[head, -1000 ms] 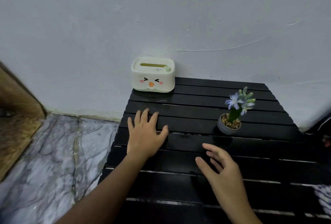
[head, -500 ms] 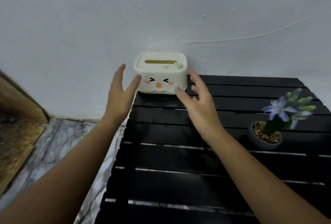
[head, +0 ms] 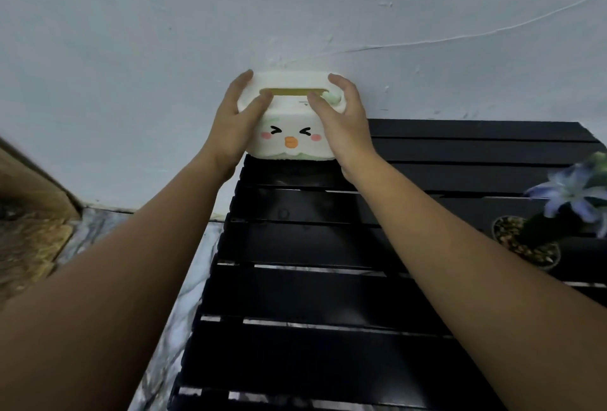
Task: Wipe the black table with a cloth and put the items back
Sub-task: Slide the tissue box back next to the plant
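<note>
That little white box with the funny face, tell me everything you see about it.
The tissue box is creamy white with rounded corners and looks like smooth plastic. Its front bears squinting black eyes, pink cheeks and an orange beak above a wavy pale green band. The lid has a long yellowish slot and a small green knob at one end. It sits upright at the table's far left corner, near the wall. The left hand and right hand grip its two ends, thumbs on the lid.

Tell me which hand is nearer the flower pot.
Right. The right hand grips the tissue box on the side toward the flower pot; the left hand grips the box's far side, farther from the pot.
</note>
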